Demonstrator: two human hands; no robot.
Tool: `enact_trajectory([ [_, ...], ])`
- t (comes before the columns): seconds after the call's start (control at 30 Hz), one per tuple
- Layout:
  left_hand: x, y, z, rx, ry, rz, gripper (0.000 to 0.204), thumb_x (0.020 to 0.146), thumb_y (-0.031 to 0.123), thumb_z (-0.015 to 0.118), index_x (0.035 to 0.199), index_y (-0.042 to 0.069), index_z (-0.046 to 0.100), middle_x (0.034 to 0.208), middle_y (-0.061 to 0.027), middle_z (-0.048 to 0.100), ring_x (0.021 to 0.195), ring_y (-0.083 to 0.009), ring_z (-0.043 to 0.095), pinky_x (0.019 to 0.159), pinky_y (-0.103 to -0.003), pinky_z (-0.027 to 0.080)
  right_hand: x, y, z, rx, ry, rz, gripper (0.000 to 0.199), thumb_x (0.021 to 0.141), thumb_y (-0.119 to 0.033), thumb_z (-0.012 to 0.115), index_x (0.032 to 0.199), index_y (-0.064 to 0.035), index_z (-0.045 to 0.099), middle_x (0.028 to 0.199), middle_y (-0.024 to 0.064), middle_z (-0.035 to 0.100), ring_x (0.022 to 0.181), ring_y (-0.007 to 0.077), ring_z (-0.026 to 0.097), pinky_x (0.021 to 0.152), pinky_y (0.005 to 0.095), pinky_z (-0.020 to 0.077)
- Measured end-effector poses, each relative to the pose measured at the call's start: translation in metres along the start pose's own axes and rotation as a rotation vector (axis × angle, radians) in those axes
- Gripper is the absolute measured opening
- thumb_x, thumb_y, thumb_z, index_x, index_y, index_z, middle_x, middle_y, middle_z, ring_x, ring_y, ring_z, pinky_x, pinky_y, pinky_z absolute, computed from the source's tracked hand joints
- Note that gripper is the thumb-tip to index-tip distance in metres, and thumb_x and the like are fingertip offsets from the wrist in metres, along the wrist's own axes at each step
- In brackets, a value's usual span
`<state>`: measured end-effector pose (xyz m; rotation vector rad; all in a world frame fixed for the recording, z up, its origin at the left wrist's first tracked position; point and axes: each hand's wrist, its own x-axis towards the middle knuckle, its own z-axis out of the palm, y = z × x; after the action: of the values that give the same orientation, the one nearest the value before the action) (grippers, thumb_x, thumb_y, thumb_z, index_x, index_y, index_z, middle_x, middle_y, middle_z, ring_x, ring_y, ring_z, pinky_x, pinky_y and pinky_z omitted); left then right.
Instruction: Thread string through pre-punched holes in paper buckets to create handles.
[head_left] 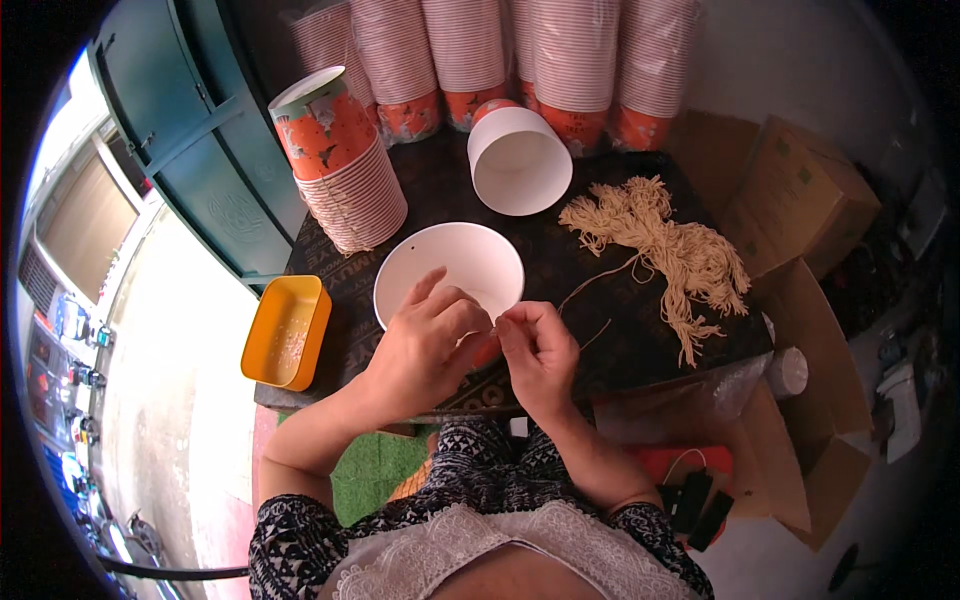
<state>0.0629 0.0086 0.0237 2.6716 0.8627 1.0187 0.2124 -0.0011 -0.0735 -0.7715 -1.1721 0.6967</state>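
Note:
A white paper bucket with an orange outside stands in front of me, its mouth up and a small hole in its far wall. At its near rim the fingertips of both my hands meet. My left hand is pinched closed, index finger raised, on something too small to make out. My right hand pinches what looks like cream string, thumb against fingers. One strand runs toward this hand from a cream string bundle on the right; the hand hides part of it.
A yellow tub with small bits inside sits at the table's left edge. Behind it leans a stack of orange buckets. Another bucket lies tipped farther back, before wrapped bucket stacks. Cardboard boxes stand right.

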Motion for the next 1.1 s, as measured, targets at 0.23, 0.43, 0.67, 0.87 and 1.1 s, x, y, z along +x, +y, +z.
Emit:
enact_trajectory([
  [0.23,0.003,-0.005,0.001,-0.089,-0.003,-0.055,0.014,0.078,0.002,0.071,0.086,0.004,0.059,0.079,-0.0074,0.063,0.080,-0.0290,0.065,0.102,-0.052,0.041,0.002,-0.003,-0.005,-0.105,-0.056,-0.078,0.007,0.097,-0.007,0.059,0.101,-0.0008,0.059,0.081,0.0048,0.065,0.072,0.0079,0.061,0.062,0.0254,0.0494],
  [0.43,0.002,-0.013,0.005,-0.181,0.060,-0.257,0.008,0.078,0.000,0.068,0.081,0.001,0.061,0.075,-0.0122,0.064,0.077,-0.0318,0.065,0.079,-0.041,0.050,-0.005,0.005,-0.012,-0.073,-0.112,-0.098,0.013,0.101,-0.008,0.049,0.109,0.0004,0.055,0.093,0.0097,0.065,0.083,0.0134,0.065,0.071,0.0275,0.0509],
  [0.67,0.001,-0.011,0.000,-0.122,0.011,-0.265,0.008,0.077,0.001,0.068,0.077,0.001,0.060,0.074,-0.0121,0.063,0.074,-0.0315,0.063,0.076,-0.040,0.050,-0.010,0.016,-0.014,-0.062,-0.082,-0.229,0.010,0.095,0.000,0.056,0.105,-0.0012,0.053,0.092,0.0074,0.061,0.069,0.0106,0.057,0.060,0.0262,0.0460],
  [0.87,-0.005,-0.005,-0.002,-0.024,-0.028,-0.121,0.010,0.077,0.003,0.069,0.080,0.004,0.060,0.074,-0.0082,0.062,0.075,-0.0305,0.064,0.100,-0.050,0.043,-0.002,0.004,-0.011,-0.242,-0.067,-0.363,0.015,0.089,0.000,0.067,0.100,-0.0022,0.057,0.083,0.0068,0.055,0.062,0.0140,0.053,0.053,0.0275,0.0418],
  [1.1,-0.008,0.004,-0.005,0.045,-0.101,-0.050,0.015,0.075,0.000,0.070,0.086,0.006,0.062,0.084,-0.0054,0.064,0.088,-0.0254,0.066,0.111,-0.056,0.033,0.001,-0.002,-0.005,-0.296,-0.034,-0.319,0.011,0.088,0.001,0.068,0.094,-0.0013,0.060,0.078,0.0076,0.058,0.063,0.0175,0.058,0.054,0.0295,0.0442],
])
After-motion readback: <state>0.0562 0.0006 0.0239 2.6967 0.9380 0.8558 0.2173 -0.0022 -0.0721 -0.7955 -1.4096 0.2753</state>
